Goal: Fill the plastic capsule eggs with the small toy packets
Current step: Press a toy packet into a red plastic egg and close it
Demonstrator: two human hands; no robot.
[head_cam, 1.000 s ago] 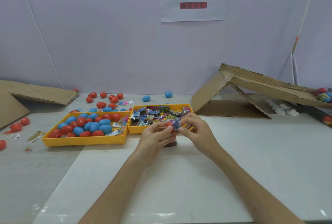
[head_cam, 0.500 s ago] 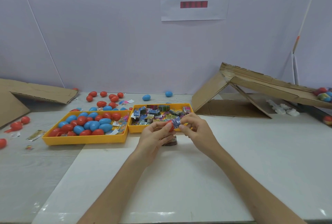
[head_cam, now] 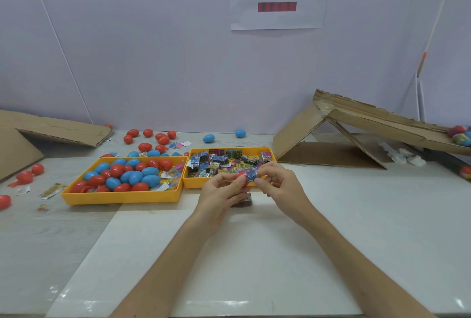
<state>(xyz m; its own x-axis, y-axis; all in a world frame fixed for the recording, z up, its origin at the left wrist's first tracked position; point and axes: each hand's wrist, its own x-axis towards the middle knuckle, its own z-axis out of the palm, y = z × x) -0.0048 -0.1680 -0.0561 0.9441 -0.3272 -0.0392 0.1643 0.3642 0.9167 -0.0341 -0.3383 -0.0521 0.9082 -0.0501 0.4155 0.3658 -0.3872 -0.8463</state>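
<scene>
White desk (head_cam: 254, 254) before a pale wall (head_cam: 153, 49) | our left hand (head_cam: 219, 197) grips a red egg half (head_cam: 240, 179) near the packet tray (head_cam: 193, 184) front rim | our right hand (head_cam: 280, 185) fingers pinch a toy packet (head_cam: 251, 174) at its mouth | we should fold it small and push squarely

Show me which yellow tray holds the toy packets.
The right yellow tray: it is full of small printed packets, while the left yellow tray holds red and blue eggs instead.
</scene>
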